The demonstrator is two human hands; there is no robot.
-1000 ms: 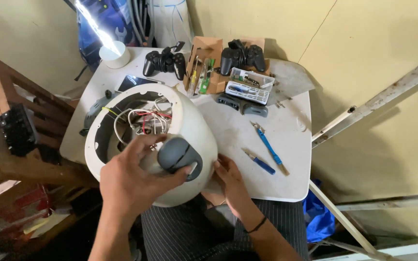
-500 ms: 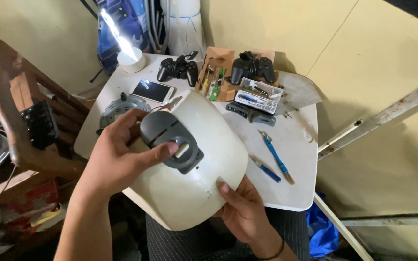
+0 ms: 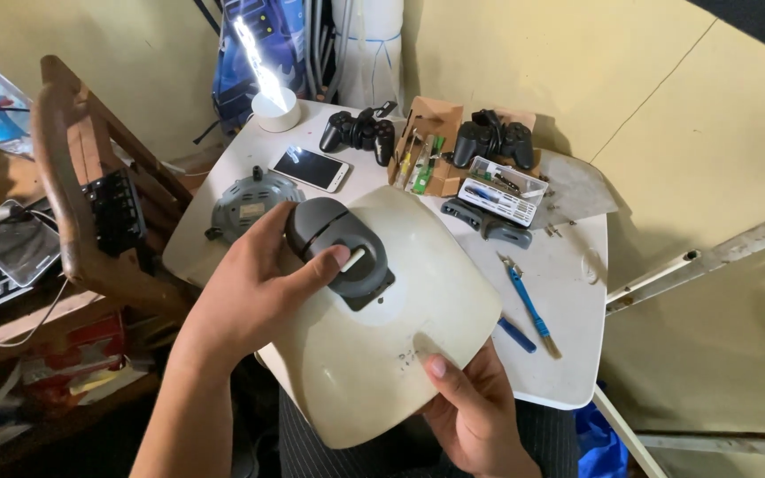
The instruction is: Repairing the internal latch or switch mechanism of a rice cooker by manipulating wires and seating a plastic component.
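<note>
1. Fingers of the left hand are wrapped around the grey handle block on the white appliance shell, with the thumb pressed against its pale release button.
2. Fingers of the right hand are closed under the near edge of the shell, the thumb laid on its outer face beside a few dark specks.
3. The shell is held clear of the worktop, above the lap, curved outer side up and tilted toward the camera.
4. A round grey base plate is noted on the worktop just beyond the left hand, with a smartphone lying face up behind it.
5. Two black game controllers are recorded at the far edge, either side of a cardboard box of small tools.
6. A clear tray of screwdriver bits and a grey two-lobed part are seen right of the box.
7. A blue-handled tool lies on the right part of the worktop, well apart from both hands.
8. A wooden chair stands at the left.
</note>
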